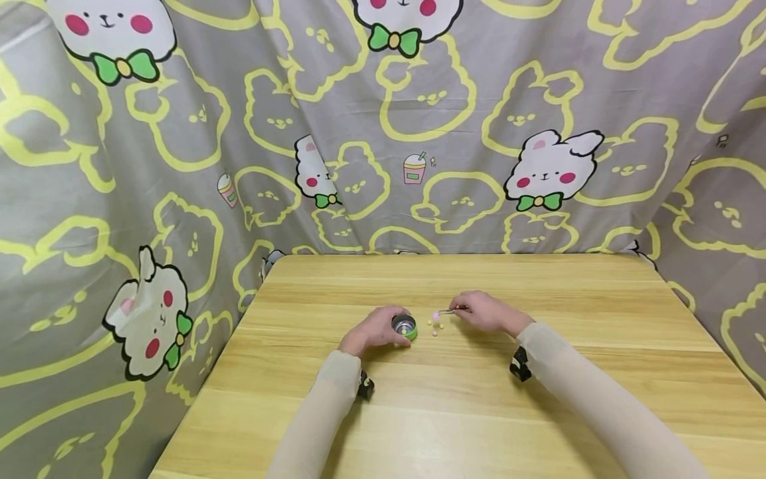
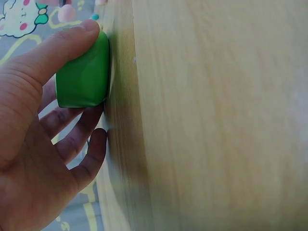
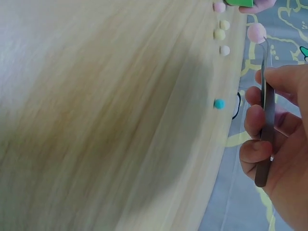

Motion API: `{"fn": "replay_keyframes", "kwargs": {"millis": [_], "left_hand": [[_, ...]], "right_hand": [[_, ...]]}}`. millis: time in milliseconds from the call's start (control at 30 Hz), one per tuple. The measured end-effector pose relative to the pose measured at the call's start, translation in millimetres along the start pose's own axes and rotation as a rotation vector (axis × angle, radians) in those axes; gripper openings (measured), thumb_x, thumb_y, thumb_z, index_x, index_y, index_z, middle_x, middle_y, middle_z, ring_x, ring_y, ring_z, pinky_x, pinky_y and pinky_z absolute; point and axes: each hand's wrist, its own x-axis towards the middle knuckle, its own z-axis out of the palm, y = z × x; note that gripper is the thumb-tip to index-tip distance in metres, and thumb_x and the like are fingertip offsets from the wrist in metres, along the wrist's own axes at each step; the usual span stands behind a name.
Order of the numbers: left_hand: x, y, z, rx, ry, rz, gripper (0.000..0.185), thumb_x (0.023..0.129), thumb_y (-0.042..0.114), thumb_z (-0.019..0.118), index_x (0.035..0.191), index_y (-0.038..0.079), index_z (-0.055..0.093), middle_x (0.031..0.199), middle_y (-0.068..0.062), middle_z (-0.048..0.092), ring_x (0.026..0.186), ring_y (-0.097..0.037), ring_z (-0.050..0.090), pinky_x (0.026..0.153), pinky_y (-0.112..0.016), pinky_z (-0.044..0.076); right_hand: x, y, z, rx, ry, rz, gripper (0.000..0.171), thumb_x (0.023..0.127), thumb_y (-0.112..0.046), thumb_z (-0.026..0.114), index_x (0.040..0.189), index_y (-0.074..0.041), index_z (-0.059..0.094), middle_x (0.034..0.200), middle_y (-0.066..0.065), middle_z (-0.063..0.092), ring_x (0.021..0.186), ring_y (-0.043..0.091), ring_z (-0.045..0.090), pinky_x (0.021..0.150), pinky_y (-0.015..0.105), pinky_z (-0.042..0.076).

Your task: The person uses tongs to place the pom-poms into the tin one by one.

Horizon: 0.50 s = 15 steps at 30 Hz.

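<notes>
My left hand (image 1: pixel 374 329) grips a small green tin (image 1: pixel 405 327) that stands on the wooden table (image 1: pixel 479 412); in the left wrist view thumb and fingers wrap the green tin (image 2: pixel 84 74). My right hand (image 1: pixel 487 311) holds metal tweezers (image 1: pixel 450 310), whose tips pinch a pink ball (image 1: pixel 436 315) lifted just above the table. The right wrist view shows the tweezers (image 3: pixel 265 120) with the pink ball (image 3: pixel 256 32) at their tip. Several small balls (image 3: pixel 220 36) in pink, yellow and white lie beside the tin, and a teal ball (image 3: pixel 219 103) lies apart from them.
A grey cloth with yellow and white rabbit figures (image 1: pixel 550 166) hangs behind and on both sides of the table. Bare wood lies in front of my forearms and toward the far edge (image 1: pixel 467 259).
</notes>
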Motion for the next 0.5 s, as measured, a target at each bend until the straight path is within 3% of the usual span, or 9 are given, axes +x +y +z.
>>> {"fn": "replay_keyframes", "kwargs": {"millis": [500], "left_hand": [[-0.2, 1.4, -0.9, -0.005, -0.005, 0.007, 0.058, 0.070, 0.029, 0.085, 0.120, 0.014, 0.060, 0.110, 0.002, 0.061, 0.101, -0.014, 0.055, 0.090, -0.031, 0.043]], "right_hand": [[17.0, -28.2, 1.7, -0.021, 0.002, -0.085, 0.016, 0.094, -0.011, 0.055, 0.104, -0.008, 0.067, 0.093, -0.001, 0.062, 0.082, 0.011, 0.056, 0.073, 0.033, 0.048]]}}
